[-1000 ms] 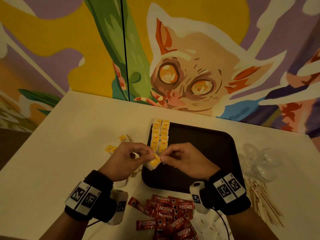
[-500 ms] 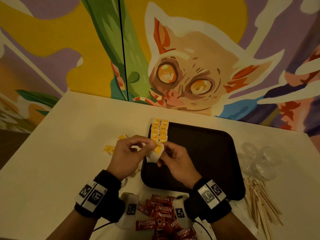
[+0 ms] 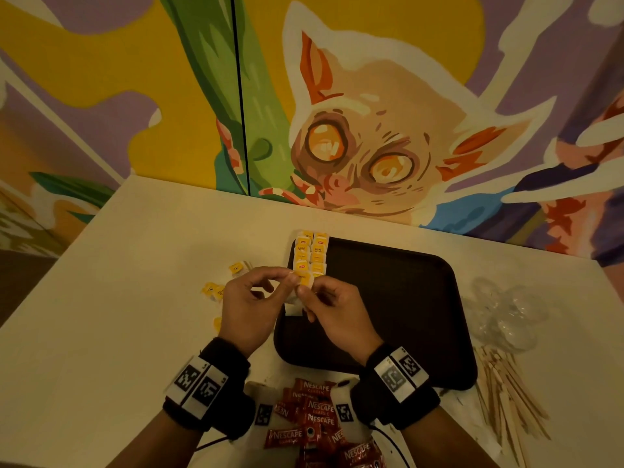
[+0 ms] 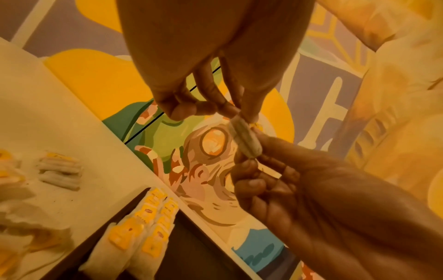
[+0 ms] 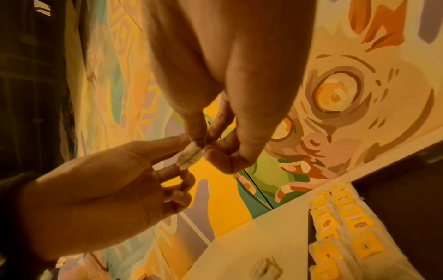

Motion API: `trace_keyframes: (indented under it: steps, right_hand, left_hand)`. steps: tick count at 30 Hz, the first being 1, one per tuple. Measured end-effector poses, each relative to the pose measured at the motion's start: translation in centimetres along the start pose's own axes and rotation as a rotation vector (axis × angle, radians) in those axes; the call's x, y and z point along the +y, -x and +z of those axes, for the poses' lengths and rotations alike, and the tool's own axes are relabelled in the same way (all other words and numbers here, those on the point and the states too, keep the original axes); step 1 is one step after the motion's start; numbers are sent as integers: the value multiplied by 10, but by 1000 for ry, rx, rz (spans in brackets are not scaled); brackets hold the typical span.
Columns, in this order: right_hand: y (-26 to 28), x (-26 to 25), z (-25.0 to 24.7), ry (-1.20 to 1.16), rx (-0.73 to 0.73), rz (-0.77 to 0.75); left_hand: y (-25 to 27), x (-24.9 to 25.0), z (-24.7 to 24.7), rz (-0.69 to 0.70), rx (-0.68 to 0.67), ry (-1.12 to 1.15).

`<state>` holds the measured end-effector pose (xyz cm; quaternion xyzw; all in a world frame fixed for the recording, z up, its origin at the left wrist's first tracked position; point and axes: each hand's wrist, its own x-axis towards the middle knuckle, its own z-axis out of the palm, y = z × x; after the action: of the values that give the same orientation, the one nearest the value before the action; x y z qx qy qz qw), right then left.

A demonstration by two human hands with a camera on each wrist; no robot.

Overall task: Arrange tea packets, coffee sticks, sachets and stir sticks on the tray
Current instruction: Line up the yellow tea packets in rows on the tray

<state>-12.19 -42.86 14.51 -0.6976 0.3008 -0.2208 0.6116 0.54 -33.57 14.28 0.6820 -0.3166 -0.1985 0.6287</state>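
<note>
Both hands hold one white tea packet with a yellow tag (image 3: 305, 279) above the near-left part of the black tray (image 3: 388, 298). My left hand (image 3: 251, 300) pinches its left edge and my right hand (image 3: 332, 307) pinches its right edge. In the left wrist view the same tea packet (image 4: 244, 137) shows edge-on between the fingertips, and in the right wrist view the tea packet (image 5: 189, 155) too. Two rows of tea packets (image 3: 311, 253) lie along the tray's left side. Loose tea packets (image 3: 216, 290) lie on the table to the left.
Red Nescafe coffee sticks (image 3: 317, 417) are piled at the near edge between my wrists. Wooden stir sticks (image 3: 506, 396) lie right of the tray, with clear plastic pieces (image 3: 506, 315) beyond them. A painted wall stands behind the white table (image 3: 118, 298).
Both hands have carried the tea packet forward from the tray's near-left corner to just below the rows of packets. The right wrist has swung closer to the left.
</note>
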Motion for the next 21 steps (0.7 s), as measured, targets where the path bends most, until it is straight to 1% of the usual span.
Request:
trace_keyframes:
  steps: [4,9,13,15,18,21]
  right_hand:
    - [-13,25,-7,127,38,139]
    - [-30,72,-17,348,101,331]
    - [-42,101,-16,490,90,468]
    - [-47,109,-12,509,91,510]
    - [-52,119,-8,521,129,528]
    - [-55,127,-4,483,211,540]
  left_hand:
    - [2,-12,-6,-67,-7,-61]
    - [4,-39,-23,-163,-32,-168]
    - [10,-56,-36,-173,-64,-295]
    - [13,-65,-43,-203,-65,-322]
    - [16,-77,-54,-286,-86,-387]
    - [22,-82,-62,-333,-103,-400]
